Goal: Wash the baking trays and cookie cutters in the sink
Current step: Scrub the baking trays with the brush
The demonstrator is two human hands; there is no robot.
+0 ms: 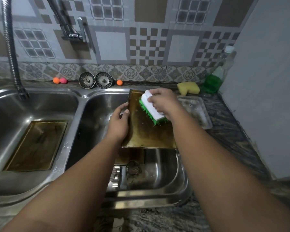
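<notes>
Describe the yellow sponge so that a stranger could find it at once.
Start at the double sink and follow the counter behind the right basin toward the corner. There the yellow sponge lies beside the green soap bottle. It is the only soft yellow block there.

White-backed brush [151,109] with bright green bristles at frame centre, over a brown-stained golden tray [146,133]. Yellow sponge [188,87] and green-liquid bottle [215,77] at right. Orange and pink balls [59,80] upper left. Grey, white and tan checkered wall tiles [146,46] across top.
</notes>
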